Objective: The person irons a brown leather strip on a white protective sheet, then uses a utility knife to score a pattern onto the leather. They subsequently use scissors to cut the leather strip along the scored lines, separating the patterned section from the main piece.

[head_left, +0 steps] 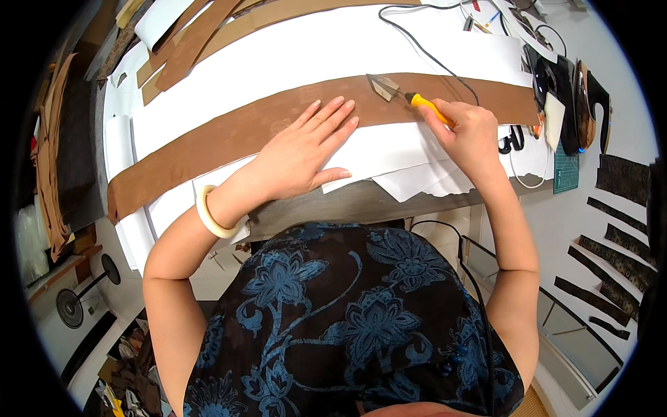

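Observation:
A long brown strip [229, 131], leather-like, lies across the white-covered table in a gentle curve. My left hand [306, 149] presses flat on its near edge, fingers stretched and thumb out to the side. In my right hand [467, 135] is a yellow-handled tool [425, 104] with a black collar and a flat, pointed metal head like a small trowel's. Its tip points away and to the left, over the far part of the strip; whether the head touches the surface, I cannot tell. A black cord [431, 57] runs down to behind my right hand, where its end is hidden.
More brown strips [201, 35] lie at the far left. White paper sheets [410, 177] overhang the table's near edge [333, 207]. At right are a black-handled tool [513, 139], a green mat [566, 172] and dark strips [611, 274]. A white roll [124, 149] stands left.

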A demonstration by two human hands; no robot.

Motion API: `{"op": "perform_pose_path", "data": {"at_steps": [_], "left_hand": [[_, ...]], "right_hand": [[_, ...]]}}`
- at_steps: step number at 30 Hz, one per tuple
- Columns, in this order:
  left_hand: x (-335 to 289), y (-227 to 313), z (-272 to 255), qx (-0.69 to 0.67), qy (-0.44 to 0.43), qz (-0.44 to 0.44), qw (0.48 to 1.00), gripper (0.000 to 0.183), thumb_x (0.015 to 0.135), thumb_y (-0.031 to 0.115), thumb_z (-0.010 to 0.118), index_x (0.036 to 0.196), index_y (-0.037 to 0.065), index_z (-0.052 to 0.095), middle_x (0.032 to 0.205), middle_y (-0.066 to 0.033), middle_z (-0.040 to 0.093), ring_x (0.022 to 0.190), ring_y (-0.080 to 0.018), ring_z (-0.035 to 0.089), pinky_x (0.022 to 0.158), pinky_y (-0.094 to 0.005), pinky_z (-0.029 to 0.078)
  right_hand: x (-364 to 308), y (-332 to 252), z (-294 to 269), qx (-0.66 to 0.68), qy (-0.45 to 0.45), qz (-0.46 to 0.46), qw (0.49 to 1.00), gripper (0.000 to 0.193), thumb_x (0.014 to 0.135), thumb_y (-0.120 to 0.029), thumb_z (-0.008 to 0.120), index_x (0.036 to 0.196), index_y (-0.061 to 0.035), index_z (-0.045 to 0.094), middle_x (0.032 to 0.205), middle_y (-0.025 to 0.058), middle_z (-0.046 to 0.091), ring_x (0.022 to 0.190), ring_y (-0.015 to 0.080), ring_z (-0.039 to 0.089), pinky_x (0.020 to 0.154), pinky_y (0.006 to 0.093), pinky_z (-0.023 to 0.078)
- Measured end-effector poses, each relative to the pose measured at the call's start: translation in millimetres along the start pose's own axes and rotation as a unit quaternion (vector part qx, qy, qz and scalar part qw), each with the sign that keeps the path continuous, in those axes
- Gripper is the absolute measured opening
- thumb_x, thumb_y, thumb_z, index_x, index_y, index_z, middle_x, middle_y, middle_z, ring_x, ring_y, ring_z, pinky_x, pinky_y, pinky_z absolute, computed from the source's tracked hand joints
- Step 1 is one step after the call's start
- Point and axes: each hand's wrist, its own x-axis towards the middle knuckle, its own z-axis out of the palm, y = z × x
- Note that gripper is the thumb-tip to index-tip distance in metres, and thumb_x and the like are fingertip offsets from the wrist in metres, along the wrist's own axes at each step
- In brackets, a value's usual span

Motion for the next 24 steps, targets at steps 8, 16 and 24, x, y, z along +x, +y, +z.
{"op": "perform_pose_path", "data": {"at_steps": [8,16,24], "left_hand": [[9,-2,1,0.035,0.018,-0.063,0.997,0.074,0.104,0.052,0.05,0.156,0.001,0.037,0.164,-0.0227,0.032,0.155,-0.0361,0.025,0.128,-0.0506,0.019],[2,7,2,0.032,0.066,-0.123,0.99,0.058,0.103,0.043,0.057,0.147,0.006,0.053,0.154,-0.0224,0.045,0.148,-0.0381,0.037,0.123,-0.0509,0.029],[2,8,3,0.029,0.101,-0.116,0.988,0.056,0.1,0.04,0.063,0.145,0.008,0.055,0.148,-0.0232,0.049,0.141,-0.0406,0.044,0.119,-0.0518,0.035]], "right_hand": [[4,1,7,0.049,0.012,-0.064,0.997,0.029,0.093,-0.033,0.073,0.077,-0.009,0.072,0.06,0.0064,0.063,0.055,0.0257,0.063,0.049,0.0387,0.046],[33,3,16,0.055,-0.024,-0.115,0.992,0.034,0.095,-0.036,0.069,0.075,-0.0092,0.072,0.058,0.007,0.063,0.055,0.0266,0.063,0.051,0.0392,0.047],[47,6,18,0.065,-0.046,-0.133,0.988,0.036,0.096,-0.039,0.068,0.075,-0.01,0.074,0.055,0.0081,0.061,0.055,0.0281,0.062,0.053,0.0405,0.047]]}}
